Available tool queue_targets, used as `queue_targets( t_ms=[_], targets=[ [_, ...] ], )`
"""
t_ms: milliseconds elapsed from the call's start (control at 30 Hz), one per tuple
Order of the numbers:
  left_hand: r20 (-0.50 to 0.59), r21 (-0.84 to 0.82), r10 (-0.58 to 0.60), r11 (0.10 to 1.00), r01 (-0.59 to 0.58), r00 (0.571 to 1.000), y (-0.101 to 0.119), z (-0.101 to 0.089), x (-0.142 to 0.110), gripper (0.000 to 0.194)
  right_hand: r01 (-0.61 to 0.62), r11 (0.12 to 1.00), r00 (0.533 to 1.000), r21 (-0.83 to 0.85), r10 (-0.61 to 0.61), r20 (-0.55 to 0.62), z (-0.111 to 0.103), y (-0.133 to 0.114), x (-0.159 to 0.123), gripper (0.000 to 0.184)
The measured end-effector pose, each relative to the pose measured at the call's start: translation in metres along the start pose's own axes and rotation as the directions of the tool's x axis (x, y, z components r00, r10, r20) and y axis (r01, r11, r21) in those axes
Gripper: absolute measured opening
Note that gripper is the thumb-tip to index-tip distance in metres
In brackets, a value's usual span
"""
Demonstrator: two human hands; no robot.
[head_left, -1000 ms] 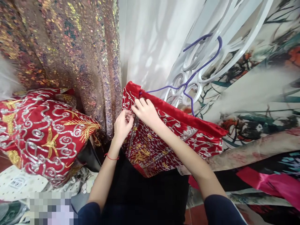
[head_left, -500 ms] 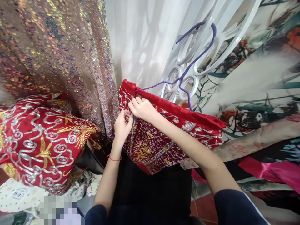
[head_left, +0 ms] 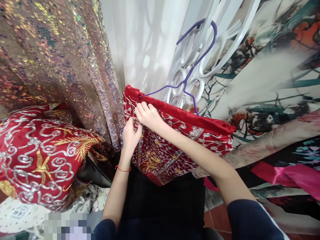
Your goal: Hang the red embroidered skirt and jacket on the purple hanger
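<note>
A red skirt-like garment (head_left: 190, 133) with silver and gold embroidery hangs in front of me, its plain red satin band along the top. Inside that band sits a purple hanger (head_left: 191, 71). My left hand (head_left: 132, 133) is closed near the garment's left side, fingers pinched together. Just above it, my right hand (head_left: 147, 115) is closed too, its fingertips bent down at the embroidered cloth below the band. The hands nearly touch. What lies between their fingertips is hidden or too small to make out.
Another red embroidered garment (head_left: 50, 153) lies heaped at the left. Behind it hangs a sequined curtain (head_left: 75, 63). A white scrollwork frame (head_left: 225, 50) stands behind the hanger. Floral cloth (head_left: 280, 80) and a pink ribbon (head_left: 287, 175) are at the right.
The view has shifted slightly, so the hanger and garment appear a little further left. Both hands stay closed at the same spot on the garment.
</note>
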State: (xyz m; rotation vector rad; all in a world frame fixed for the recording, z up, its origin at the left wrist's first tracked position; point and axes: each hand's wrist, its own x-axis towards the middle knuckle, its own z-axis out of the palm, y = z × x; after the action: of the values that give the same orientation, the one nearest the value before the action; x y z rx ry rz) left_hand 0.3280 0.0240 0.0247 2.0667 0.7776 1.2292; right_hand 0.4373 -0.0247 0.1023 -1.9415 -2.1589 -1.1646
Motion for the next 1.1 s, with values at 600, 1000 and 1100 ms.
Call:
queue_targets(
  t_ms=[600, 1000, 1100],
  targets=[
    [-0.013, 0.076, 0.020, 0.997, -0.019, 1.000, -0.011, 0.003, 0.003, 0.004, 0.111, 0.994, 0.984, -0.023, -0.107, 0.142, -0.008, -0.001, 0.018, 0.032],
    [0.033, 0.032, -0.034, 0.999, 0.033, 0.999, -0.011, -0.004, 0.010, 0.006, 0.091, 0.993, 0.902, 0.079, -0.116, 0.416, -0.035, 0.002, 0.036, 0.040],
    [0.020, 0.085, -0.032, 0.996, 0.030, 0.999, -0.011, -0.002, 0.013, 0.015, 0.122, 0.990, 0.916, 0.071, -0.140, 0.376, -0.032, 0.003, 0.034, 0.040]
  ],
)
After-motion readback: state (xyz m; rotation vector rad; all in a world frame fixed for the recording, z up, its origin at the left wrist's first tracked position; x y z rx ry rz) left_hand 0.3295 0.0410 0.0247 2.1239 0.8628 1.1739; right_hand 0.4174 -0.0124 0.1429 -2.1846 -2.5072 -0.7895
